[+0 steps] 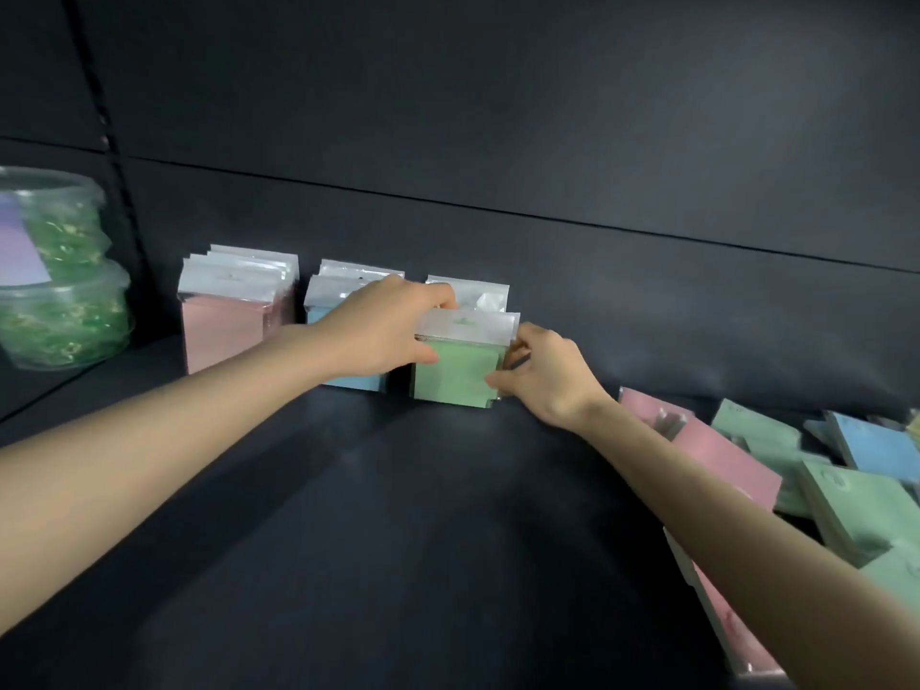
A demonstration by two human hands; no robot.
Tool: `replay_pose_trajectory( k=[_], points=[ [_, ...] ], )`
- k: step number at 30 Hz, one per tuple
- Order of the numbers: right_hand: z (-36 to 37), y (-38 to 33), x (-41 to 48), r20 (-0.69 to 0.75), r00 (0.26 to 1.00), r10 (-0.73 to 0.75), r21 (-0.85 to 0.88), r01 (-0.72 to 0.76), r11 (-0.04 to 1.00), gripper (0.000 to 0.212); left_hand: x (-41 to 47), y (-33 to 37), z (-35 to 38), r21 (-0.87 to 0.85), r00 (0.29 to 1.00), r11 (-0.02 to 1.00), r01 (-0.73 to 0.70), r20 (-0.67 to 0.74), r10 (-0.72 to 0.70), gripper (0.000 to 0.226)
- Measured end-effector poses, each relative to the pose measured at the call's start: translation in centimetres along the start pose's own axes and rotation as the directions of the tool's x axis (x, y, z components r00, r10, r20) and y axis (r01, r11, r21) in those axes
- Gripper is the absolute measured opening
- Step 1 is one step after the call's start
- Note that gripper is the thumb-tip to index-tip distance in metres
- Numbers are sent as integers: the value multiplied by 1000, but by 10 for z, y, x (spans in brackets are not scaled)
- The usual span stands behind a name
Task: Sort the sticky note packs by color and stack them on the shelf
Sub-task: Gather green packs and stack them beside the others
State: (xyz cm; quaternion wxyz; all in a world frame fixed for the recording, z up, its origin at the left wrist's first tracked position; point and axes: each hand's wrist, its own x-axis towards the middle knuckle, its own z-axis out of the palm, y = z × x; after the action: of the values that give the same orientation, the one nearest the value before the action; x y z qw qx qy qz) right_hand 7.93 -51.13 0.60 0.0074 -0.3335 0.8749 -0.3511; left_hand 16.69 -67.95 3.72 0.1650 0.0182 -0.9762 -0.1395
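Observation:
On the dark shelf (378, 515), three upright rows of sticky note packs stand against the back wall. Pink packs (224, 331) are at the left, blue packs (348, 291) in the middle, green packs (455, 376) at the right. My left hand (383, 326) grips the left and top edge of the front green pack. My right hand (542, 376) pinches its right edge. The pack stands upright at the front of the green row. My left hand and forearm hide most of the blue row.
A loose heap of pink (717, 450), green (846, 510) and blue (876, 445) packs lies on the shelf at the right. Two stacked clear tubs with green contents (59, 281) stand at the far left.

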Motion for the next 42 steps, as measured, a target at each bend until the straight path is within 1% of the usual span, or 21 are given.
replay_pose_trajectory(
  k=[1,3,7,9,10,12,15,18,21,25,28,30,35,37,40,42],
  points=[
    [3,1,5,-7,1000,10,1,-10,1000,22,5,-1,0,69,1000,997,-16,9,16,41],
    [7,2,12,-22,999,40,45,-38,998,24,13,-3,1,147,999,989,-35,27,31,43],
    [12,3,17,-77,992,96,136,-84,987,36,27,-10,4,219,998,974,-56,26,51,47],
    [13,5,17,-61,992,107,116,-99,988,42,31,-13,4,254,997,964,-82,34,76,50],
    [14,6,16,-36,993,116,77,-113,991,45,32,-14,4,274,995,957,-100,43,92,51],
    [17,11,15,14,988,155,-68,-154,986,48,34,-18,3,288,993,950,-121,49,112,56],
    [24,14,14,30,985,168,-264,-154,952,39,33,-23,3,235,988,960,-154,52,146,64],
    [28,11,12,43,990,137,-369,-111,923,28,32,-26,5,237,976,947,-215,64,206,56],
    [28,6,8,40,994,99,-440,-72,895,26,31,-31,6,261,970,935,-242,60,235,43],
    [30,8,4,54,998,11,-555,21,832,34,31,-34,10,277,961,921,-273,35,274,36],
    [31,8,5,77,997,13,-600,36,799,56,32,-32,13,296,951,908,-298,12,308,35],
    [32,8,6,71,997,20,-624,29,781,62,33,-32,15,317,947,898,-306,7,321,34],
    [32,12,7,61,997,40,-602,5,798,58,31,-36,18,341,916,870,-356,-59,398,31],
    [32,12,6,45,998,52,-558,-18,829,54,31,-37,17,332,921,878,-344,-65,385,38],
    [31,11,7,29,994,105,-401,-85,912,53,33,-35,12,284,939,903,-323,-27,344,55],
    [30,11,11,54,990,131,-248,-114,962,59,34,-35,11,289,941,900,-327,13,338,55]
  ],
)
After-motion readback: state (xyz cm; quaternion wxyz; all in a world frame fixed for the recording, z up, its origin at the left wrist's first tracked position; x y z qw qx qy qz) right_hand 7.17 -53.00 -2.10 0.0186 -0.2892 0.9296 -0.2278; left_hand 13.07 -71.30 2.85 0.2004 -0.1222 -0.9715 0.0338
